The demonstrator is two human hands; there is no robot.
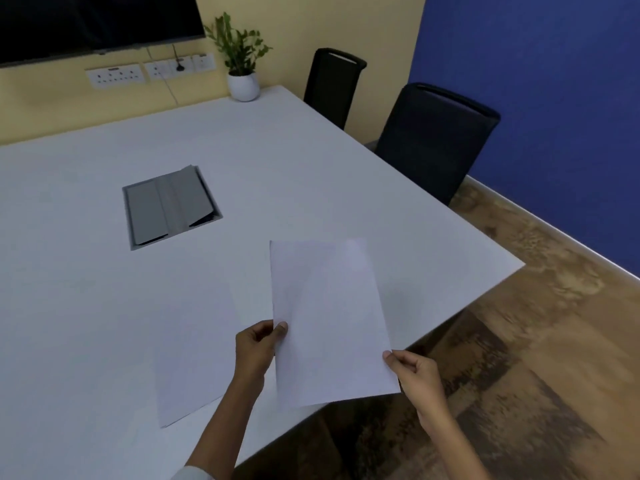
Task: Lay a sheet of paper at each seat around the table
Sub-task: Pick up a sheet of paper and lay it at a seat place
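Observation:
I hold a white sheet of paper (329,320) above the near right part of the white table (311,174). My left hand (258,344) pinches its left edge and my right hand (415,375) pinches its lower right corner. A second white sheet (194,355) lies flat on the table at the near edge, just left of my left arm. Two black chairs stand along the table's right side, one nearer (436,140) and one farther back (334,84).
A grey cable box lid (169,206) is set into the table's middle. A potted plant (242,64) stands at the far corner, below a dark wall screen (97,22) and wall sockets (149,72). Wooden floor (519,375) lies to the right, by a blue wall.

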